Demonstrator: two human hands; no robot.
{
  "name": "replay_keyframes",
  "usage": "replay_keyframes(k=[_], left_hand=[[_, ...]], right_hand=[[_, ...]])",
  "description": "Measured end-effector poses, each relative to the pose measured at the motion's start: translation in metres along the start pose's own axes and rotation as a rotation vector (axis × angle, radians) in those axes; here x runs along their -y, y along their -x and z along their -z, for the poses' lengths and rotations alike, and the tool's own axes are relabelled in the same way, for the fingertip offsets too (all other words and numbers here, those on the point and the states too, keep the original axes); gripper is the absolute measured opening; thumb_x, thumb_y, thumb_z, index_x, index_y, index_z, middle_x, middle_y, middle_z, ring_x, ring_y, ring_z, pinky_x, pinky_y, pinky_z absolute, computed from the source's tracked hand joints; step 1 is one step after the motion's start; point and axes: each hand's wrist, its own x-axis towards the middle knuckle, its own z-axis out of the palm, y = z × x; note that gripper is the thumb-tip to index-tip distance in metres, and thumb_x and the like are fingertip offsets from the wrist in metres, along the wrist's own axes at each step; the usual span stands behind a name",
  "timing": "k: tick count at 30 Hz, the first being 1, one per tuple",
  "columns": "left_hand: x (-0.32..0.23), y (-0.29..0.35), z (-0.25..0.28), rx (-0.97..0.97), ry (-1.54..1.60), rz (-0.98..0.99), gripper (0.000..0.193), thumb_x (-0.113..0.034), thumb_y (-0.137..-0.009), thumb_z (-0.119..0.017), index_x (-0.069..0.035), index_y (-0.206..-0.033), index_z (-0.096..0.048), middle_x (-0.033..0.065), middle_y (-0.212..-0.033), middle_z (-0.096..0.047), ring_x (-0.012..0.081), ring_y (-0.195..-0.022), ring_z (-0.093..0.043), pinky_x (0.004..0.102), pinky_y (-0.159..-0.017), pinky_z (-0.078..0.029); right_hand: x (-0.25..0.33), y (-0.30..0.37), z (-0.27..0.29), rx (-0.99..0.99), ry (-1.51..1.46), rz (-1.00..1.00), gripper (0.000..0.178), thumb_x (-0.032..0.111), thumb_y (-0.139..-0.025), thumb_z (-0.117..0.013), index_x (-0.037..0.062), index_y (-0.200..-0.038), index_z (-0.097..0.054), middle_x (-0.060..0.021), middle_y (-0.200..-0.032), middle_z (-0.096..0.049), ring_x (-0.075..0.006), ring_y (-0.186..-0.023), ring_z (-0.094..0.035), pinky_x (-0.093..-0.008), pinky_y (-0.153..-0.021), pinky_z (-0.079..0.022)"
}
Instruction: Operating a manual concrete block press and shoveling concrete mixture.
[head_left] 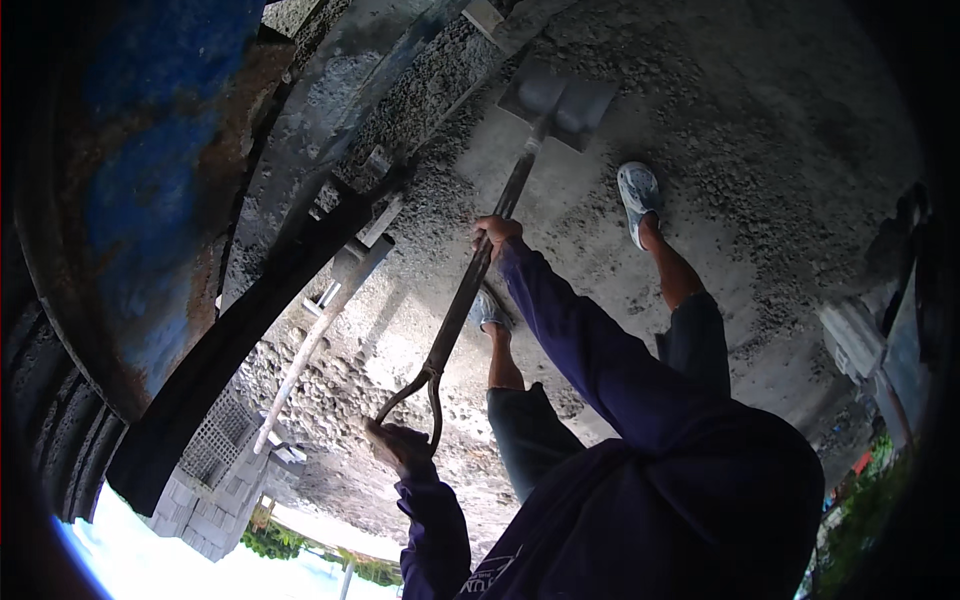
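A long shovel runs aslant in front of me, its wide grey blade (565, 105) at the far end, low over or resting on the rough ground; I cannot tell which. My left hand (403, 447) is closed round the forked handle (436, 410) at the near end. Farther up, my right hand (497, 232) wraps round the shaft (465, 295). No load shows on the blade. My left shoe (489, 310) stands beside the shaft, partly hidden by it, and my right shoe (638, 195) is farther forward on the right.
A large blue, rusty metal body (150, 190) fills the left side, with a dark curved beam (240, 340) before it. A pale pole (325, 335) leans nearby. Grey blocks (205, 505) are stacked at lower left. Loose gravel (730, 190) covers ground to the right.
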Motion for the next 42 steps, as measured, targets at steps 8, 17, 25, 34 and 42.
replay_keyframes(k=[8,17,25,34,42], left_hand=[[0.060,0.049,0.074,-0.124,-0.055,-0.165,0.066,-0.061,-0.093,-0.042,-0.006,-0.057,-0.044,0.0049,-0.042,-0.043,0.0181,-0.035,-0.040,0.0317,-0.039,-0.038],[0.037,-0.015,0.130,0.082,0.052,-0.177,0.064,-0.062,-0.092,-0.047,-0.006,-0.061,-0.045,0.0040,-0.045,-0.042,0.0158,-0.038,-0.042,0.0294,-0.039,-0.034],[-0.005,-0.021,0.184,-0.163,-0.172,-0.069,0.066,-0.069,-0.089,-0.043,-0.008,-0.063,-0.041,0.0021,-0.044,-0.038,0.0155,-0.036,-0.039,0.0304,-0.037,-0.035],[0.004,-0.022,-0.072,0.027,-0.046,0.066,0.056,-0.064,-0.093,-0.043,-0.010,-0.076,-0.041,0.0004,-0.047,-0.035,0.0145,-0.036,-0.038,0.0318,-0.035,-0.037],[0.081,0.083,-0.016,0.018,-0.100,-0.297,0.065,-0.062,-0.094,-0.042,-0.006,-0.060,-0.042,0.0021,-0.049,-0.040,0.0136,-0.043,-0.041,0.0272,-0.042,-0.033]], right_hand=[[-0.056,0.066,0.056,0.117,-0.071,-0.167,0.011,0.004,-0.073,-0.068,0.0051,-0.077,-0.058,-0.0071,-0.063,-0.052,-0.0236,-0.045,-0.049,-0.0438,-0.045,-0.043],[-0.082,0.147,0.066,-0.006,-0.243,0.036,0.017,0.010,-0.075,-0.066,0.0141,-0.072,-0.050,0.0024,-0.061,-0.046,-0.0173,-0.048,-0.046,-0.0396,-0.054,-0.039],[-0.206,0.091,-0.014,-0.036,-0.007,-0.277,0.011,0.007,-0.076,-0.069,0.0029,-0.080,-0.058,-0.0084,-0.061,-0.055,-0.0247,-0.043,-0.053,-0.0392,-0.042,-0.045],[0.069,-0.035,-0.007,-0.159,-0.029,0.018,0.007,0.004,-0.077,-0.062,-0.0011,-0.079,-0.057,-0.0130,-0.065,-0.053,-0.0319,-0.047,-0.055,-0.0489,-0.046,-0.048],[0.069,0.038,0.074,0.072,-0.001,0.010,0.010,0.007,-0.075,-0.066,0.0059,-0.072,-0.057,-0.0065,-0.060,-0.051,-0.0246,-0.045,-0.052,-0.0437,-0.045,-0.044]])
